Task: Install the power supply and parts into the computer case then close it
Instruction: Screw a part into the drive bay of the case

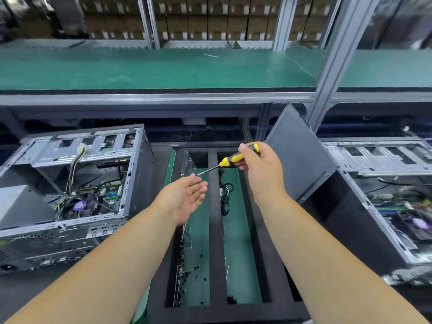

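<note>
Yellow-handled screwdriver gripped by right hand; left hand palm-up.

Two bare forearms, left hand and right hand, sleeveless, ungloved.

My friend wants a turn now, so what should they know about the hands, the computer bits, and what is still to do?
Right hand grips a yellow-and-black screwdriver, tip pointing at the left hand's fingertips.
Left hand is open, palm up, above the foam parts tray; whether a screw lies at its fingertips is too small to tell.
Loose black screws and a black cable lie in the tray.
Left computer case is open on its side, with the grey power supply and wiring inside.
The side panel leans against the second open case.
Left to do: fasten the parts, then close the case.
</note>
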Demonstrator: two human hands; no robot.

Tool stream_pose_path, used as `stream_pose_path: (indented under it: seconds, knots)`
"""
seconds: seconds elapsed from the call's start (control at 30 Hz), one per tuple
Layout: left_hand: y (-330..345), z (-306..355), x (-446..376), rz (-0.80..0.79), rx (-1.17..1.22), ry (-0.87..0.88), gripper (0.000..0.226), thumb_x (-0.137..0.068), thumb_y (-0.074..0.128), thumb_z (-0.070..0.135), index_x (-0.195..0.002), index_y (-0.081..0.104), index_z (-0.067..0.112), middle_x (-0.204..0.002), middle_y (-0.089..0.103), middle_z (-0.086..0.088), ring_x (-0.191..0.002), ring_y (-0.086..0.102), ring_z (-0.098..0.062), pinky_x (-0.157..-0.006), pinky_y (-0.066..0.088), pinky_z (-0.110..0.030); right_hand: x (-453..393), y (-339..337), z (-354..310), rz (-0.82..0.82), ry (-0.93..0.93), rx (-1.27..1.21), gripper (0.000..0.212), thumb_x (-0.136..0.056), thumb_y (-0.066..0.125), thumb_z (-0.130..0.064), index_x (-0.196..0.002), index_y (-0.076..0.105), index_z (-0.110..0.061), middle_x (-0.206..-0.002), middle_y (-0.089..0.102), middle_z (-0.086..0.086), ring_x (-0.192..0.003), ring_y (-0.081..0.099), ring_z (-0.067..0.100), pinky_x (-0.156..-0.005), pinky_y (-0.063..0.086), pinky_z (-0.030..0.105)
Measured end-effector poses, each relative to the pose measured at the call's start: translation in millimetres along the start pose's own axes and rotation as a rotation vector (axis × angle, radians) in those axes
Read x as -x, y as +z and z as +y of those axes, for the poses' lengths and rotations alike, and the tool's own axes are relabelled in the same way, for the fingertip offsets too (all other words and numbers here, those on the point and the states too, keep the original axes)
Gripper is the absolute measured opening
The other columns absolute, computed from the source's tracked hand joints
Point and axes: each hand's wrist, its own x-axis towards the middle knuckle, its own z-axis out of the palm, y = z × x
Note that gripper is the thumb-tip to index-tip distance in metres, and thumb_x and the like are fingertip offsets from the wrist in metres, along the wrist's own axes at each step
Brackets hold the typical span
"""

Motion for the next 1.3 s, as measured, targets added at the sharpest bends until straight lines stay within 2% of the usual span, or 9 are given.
stream_pose_path:
  seconds: [0.27, 0.4, 0.57, 0.7, 0.87, 1.0, 1.07, 1.17, 1.3]
  knots:
    - [-5, 27, 0, 0.054, 0.069, 0.036, 0.006, -0.093, 0.061, 0.009, -0.090, 0.063, 0.004, -0.066, 0.070, -0.002, -0.054, 0.065, -0.008, -0.052, 0.054, -0.018, -6, 23, -13, -0.010, -0.046, 0.043, 0.019, -0.094, 0.059, -0.031, -0.086, 0.061, -0.015, -0.077, 0.074, -0.001, -0.077, 0.068, 0.015, -0.072, 0.057, 0.031]
    - [-25, 48, -3, 0.038, 0.023, 0.117, 0.005, -0.091, 0.063, 0.008, -0.095, 0.065, 0.007, -0.069, 0.071, 0.000, -0.059, 0.066, -0.006, -0.054, 0.053, -0.018, -9, 46, -21, 0.000, -0.051, 0.013, 0.017, -0.093, 0.060, -0.031, -0.082, 0.062, -0.018, -0.079, 0.074, 0.002, -0.084, 0.068, 0.024, -0.077, 0.058, 0.036]
    - [-58, 77, -2, -0.031, -0.024, 0.198, 0.012, -0.094, 0.058, 0.006, -0.102, 0.067, 0.006, -0.075, 0.071, 0.000, -0.063, 0.066, -0.007, -0.058, 0.054, -0.018, -11, 84, -30, -0.027, -0.090, 0.028, 0.016, -0.091, 0.060, -0.033, -0.079, 0.063, -0.022, -0.077, 0.072, -0.003, -0.073, 0.067, 0.009, -0.068, 0.055, 0.024]
    - [-85, 99, 0, -0.029, -0.052, 0.221, 0.012, -0.094, 0.059, 0.007, -0.100, 0.069, 0.006, -0.077, 0.072, 0.000, -0.065, 0.066, -0.007, -0.059, 0.054, -0.019, -13, 119, -36, -0.046, -0.097, 0.033, 0.016, -0.091, 0.060, -0.033, -0.080, 0.062, -0.022, -0.079, 0.073, 0.000, -0.079, 0.069, 0.014, -0.068, 0.055, 0.023]
    - [-120, 126, 5, -0.022, -0.125, 0.259, 0.011, -0.093, 0.061, 0.008, -0.096, 0.071, 0.007, -0.077, 0.071, 0.000, -0.068, 0.064, -0.008, -0.060, 0.053, -0.018, -13, 163, -39, -0.092, -0.098, 0.032, 0.015, -0.092, 0.059, -0.032, -0.084, 0.062, -0.019, -0.079, 0.073, 0.003, -0.085, 0.069, 0.024, -0.073, 0.057, 0.032]
    - [-149, 148, 7, -0.019, -0.269, 0.276, 0.010, -0.092, 0.062, 0.007, -0.096, 0.072, 0.007, -0.078, 0.072, -0.001, -0.068, 0.065, -0.007, -0.062, 0.054, -0.018, -11, 199, -42, -0.094, -0.125, 0.039, 0.017, -0.093, 0.058, -0.032, -0.079, 0.059, -0.023, -0.072, 0.070, -0.005, -0.073, 0.069, 0.009, -0.065, 0.052, 0.018]
    - [-162, 160, 5, -0.016, -0.325, 0.287, 0.009, -0.092, 0.062, 0.007, -0.094, 0.071, 0.008, -0.078, 0.073, -0.001, -0.069, 0.065, -0.007, -0.064, 0.054, -0.019, -10, 216, -41, -0.099, -0.123, 0.050, 0.020, -0.095, 0.057, -0.034, -0.078, 0.057, -0.025, -0.074, 0.071, -0.004, -0.074, 0.068, 0.009, -0.066, 0.052, 0.018]
    - [-181, 177, 1, -0.017, -0.416, 0.323, 0.011, -0.093, 0.060, 0.006, -0.090, 0.070, 0.010, -0.077, 0.072, 0.000, -0.070, 0.064, -0.008, -0.068, 0.054, -0.018, -9, 241, -38, -0.114, -0.121, 0.089, 0.020, -0.096, 0.055, -0.037, -0.084, 0.058, -0.022, -0.081, 0.072, 0.001, -0.078, 0.069, 0.013, -0.069, 0.054, 0.022]
    - [-201, 197, -4, -0.042, -0.499, 0.436, 0.017, -0.093, 0.060, 0.004, -0.084, 0.071, 0.014, -0.072, 0.071, 0.004, -0.073, 0.064, -0.008, -0.074, 0.054, -0.019, -12, 270, -41, -0.065, -0.119, 0.101, 0.010, -0.095, 0.059, -0.035, -0.101, 0.059, -0.026, -0.095, 0.070, 0.002, -0.079, 0.067, 0.009, -0.072, 0.053, 0.023]
